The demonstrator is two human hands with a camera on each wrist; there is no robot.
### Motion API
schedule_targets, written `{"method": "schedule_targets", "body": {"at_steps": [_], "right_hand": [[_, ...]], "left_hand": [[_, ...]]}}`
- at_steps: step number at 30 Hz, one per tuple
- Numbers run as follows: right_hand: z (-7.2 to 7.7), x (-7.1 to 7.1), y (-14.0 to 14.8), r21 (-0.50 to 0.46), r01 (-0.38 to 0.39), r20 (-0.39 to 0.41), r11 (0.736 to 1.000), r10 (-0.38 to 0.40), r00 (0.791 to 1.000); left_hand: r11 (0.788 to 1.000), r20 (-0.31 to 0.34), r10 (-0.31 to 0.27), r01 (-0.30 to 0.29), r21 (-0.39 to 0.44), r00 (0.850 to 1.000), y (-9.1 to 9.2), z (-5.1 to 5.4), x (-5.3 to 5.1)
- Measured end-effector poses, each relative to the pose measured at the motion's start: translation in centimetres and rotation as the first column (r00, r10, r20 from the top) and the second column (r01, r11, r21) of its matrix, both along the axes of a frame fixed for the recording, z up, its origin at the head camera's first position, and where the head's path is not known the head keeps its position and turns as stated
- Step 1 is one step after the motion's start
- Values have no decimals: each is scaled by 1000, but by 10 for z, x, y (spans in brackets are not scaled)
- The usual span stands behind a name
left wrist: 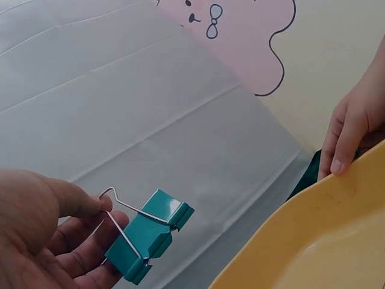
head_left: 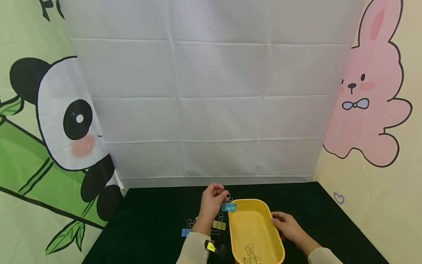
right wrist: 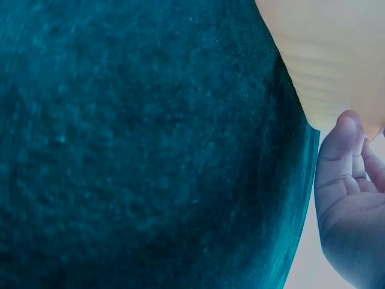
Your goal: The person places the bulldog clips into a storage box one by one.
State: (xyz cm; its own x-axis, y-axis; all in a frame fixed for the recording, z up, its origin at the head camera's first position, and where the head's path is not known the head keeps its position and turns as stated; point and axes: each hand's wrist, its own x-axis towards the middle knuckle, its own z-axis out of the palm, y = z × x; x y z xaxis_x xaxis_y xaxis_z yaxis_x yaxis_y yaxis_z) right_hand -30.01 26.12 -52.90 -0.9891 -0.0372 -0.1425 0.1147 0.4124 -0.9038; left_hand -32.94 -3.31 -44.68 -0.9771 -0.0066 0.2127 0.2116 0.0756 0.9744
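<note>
My left hand (head_left: 212,203) pinches a teal binder clip (head_left: 229,207) by its wire handles, above the upper left rim of a yellow tray (head_left: 255,227). The left wrist view shows the clip (left wrist: 147,238) hanging from thumb and fingertips, its body free of the tray. On the other side, my right hand (head_left: 287,228) holds the tray's right rim; in the right wrist view its thumb and fingers (right wrist: 337,144) are at the tray wall. A yellow binder clip (head_left: 252,259) lies inside the tray at the near end.
Left of the tray, a blue binder clip (head_left: 186,232) and a yellow binder clip (head_left: 219,224) lie on the dark green cloth (head_left: 151,220). Wire handles (head_left: 215,232) of another clip show partly behind the left forearm. A white sheet (head_left: 217,110) hangs behind the table.
</note>
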Motion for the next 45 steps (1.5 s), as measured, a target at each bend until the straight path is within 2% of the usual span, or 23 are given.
{"method": "schedule_targets", "body": {"at_steps": [11,17,25,40,45], "right_hand": [[-1,0,1,-5,-18,0,1000,18,1000],[0,1,1,2,-12,-5,1000,12,1000],[1,3,1,-2,-8,1,1000,8,1000],[1,2,-2,16,31,-1,999,-31,1000],[1,1,-2,17,36,6,999,-36,999]], "left_hand": [[1000,38,-12,12,2,999,18,-7,11],[1000,82,-24,25,-6,996,31,-18,18],[997,94,-65,69,-41,993,43,-31,29],[984,150,-150,163,-74,977,62,-47,35],[984,181,-136,154,-90,974,66,-51,36]]}}
